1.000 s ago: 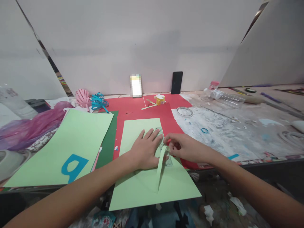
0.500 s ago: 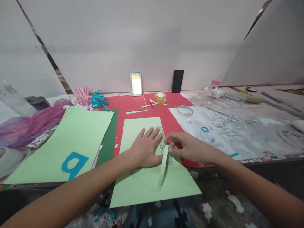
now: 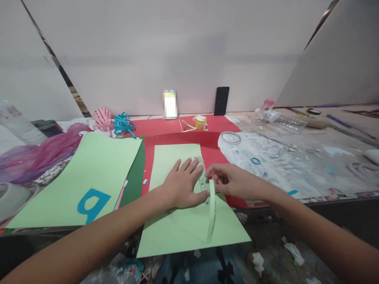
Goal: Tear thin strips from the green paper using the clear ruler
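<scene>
My left hand (image 3: pixel 186 184) lies flat with fingers spread on a light green paper sheet (image 3: pixel 174 230), pressing on a clear, patterned ruler (image 3: pixel 203 178). Beside it, to the right, my right hand (image 3: pixel 226 181) is closed in a pinch on a narrow light green paper strip (image 3: pixel 211 213). The strip hangs down over the sheet, and its upper end is by my fingertips. Part of the ruler is hidden under my left hand. Red paper (image 3: pixel 154 157) lies beneath the green sheet, whose near end sticks out past the table edge.
At left lie more green sheets (image 3: pixel 97 165) with a blue cut-out (image 3: pixel 93 205). Pink (image 3: pixel 103 119) and blue (image 3: pixel 124 124) paper curls, a yellow tub (image 3: pixel 200 123) and two phones stand behind. To the right are a tape ring (image 3: pixel 231 137) and a plastic bottle (image 3: pixel 284 121).
The strip has shifted right and hangs straighter. The red paper has buckled upward behind the green sheet, hiding a white sliver that lay there. My left hand stays in place.
</scene>
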A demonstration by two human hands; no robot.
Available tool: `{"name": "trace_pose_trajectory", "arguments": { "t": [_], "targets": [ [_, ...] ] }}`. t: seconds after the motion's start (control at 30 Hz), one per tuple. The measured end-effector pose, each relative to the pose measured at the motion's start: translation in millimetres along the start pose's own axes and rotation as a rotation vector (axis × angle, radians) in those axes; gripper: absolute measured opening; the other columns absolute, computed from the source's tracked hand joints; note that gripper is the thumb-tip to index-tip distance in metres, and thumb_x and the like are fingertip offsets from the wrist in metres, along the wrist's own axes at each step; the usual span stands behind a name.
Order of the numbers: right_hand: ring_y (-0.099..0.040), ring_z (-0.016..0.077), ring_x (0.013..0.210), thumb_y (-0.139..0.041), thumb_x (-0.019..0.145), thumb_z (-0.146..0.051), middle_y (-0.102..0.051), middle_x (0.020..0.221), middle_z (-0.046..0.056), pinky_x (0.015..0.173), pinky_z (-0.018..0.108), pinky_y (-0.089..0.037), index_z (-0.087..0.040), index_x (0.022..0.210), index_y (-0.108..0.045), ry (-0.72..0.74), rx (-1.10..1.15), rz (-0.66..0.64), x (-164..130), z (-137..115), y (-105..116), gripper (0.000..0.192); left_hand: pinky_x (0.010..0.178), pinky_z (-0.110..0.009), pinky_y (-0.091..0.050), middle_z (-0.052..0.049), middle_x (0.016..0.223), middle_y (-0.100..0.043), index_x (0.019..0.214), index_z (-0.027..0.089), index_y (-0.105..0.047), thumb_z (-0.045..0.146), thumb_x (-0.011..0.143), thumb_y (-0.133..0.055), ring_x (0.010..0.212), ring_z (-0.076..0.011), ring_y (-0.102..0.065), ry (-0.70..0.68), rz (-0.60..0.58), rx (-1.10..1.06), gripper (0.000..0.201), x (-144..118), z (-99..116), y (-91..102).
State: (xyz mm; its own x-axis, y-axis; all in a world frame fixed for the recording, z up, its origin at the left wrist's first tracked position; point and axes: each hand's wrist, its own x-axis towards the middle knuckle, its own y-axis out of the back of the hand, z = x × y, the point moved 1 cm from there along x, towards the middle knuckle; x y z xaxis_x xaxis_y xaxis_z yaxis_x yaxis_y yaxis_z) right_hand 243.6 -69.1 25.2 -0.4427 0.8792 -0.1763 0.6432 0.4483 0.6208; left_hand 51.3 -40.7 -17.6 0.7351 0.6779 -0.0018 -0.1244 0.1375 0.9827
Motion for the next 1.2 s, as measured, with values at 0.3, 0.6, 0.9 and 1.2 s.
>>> {"name": "trace_pose_trajectory", "arguments": {
  "t": [0.3, 0.6, 0.9, 1.2],
  "targets": [
    [-0.048, 0.0124, 0.062, -0.054, 0.074, -0.012, -0.054, 0.068, -0.002, 0.056, 0.023, -0.036, -0.018, 0.096, -0.060, 0.062, -0.046, -0.014, -2, -1, 0, 0.024, 0.115, -0.059, -0.012, -0.011, 0.160, -0.016, 0.150, 0.018, -0.029, 0.072, 0.088, -0.031, 0.146, -0.0368, -0.014, -0.001, 0.016, -0.008, 0.082, 0, 0, 0.3],
    [-0.054, 0.0144, 0.067, -0.055, 0.076, -0.016, -0.059, 0.073, -0.001, 0.062, 0.025, -0.042, -0.017, 0.098, -0.058, 0.045, 0.026, -0.013, 6, 9, -4, 0.022, 0.115, -0.057, -0.012, -0.011, 0.160, -0.015, 0.152, 0.022, -0.024, 0.069, 0.089, -0.034, 0.146, -0.0355, -0.013, -0.032, 0.010, 0.024, 0.079, 3, -6, -2.2],
    [-0.054, 0.0140, 0.063, -0.055, 0.076, -0.018, -0.059, 0.069, -0.001, 0.058, 0.024, -0.040, -0.018, 0.090, -0.059, 0.078, -0.081, 0.090, 14, 17, -5, 0.015, 0.115, -0.058, -0.014, -0.010, 0.156, -0.030, 0.143, 0.022, -0.040, 0.077, 0.083, -0.040, 0.145, -0.0355, -0.015, -0.143, 0.014, -0.005, 0.081, 5, -11, 18.6],
    [-0.054, 0.0136, 0.060, -0.054, 0.076, -0.018, -0.060, 0.066, -0.001, 0.056, 0.024, -0.039, -0.017, 0.089, -0.062, 0.072, -0.082, 0.066, 14, 17, -5, 0.015, 0.102, -0.042, -0.038, -0.009, 0.128, -0.056, 0.117, 0.024, -0.063, 0.060, 0.076, -0.067, 0.118, -0.0299, -0.049, -0.277, 0.014, -0.048, 0.055, -10, -14, 35.3]
  ]
}}
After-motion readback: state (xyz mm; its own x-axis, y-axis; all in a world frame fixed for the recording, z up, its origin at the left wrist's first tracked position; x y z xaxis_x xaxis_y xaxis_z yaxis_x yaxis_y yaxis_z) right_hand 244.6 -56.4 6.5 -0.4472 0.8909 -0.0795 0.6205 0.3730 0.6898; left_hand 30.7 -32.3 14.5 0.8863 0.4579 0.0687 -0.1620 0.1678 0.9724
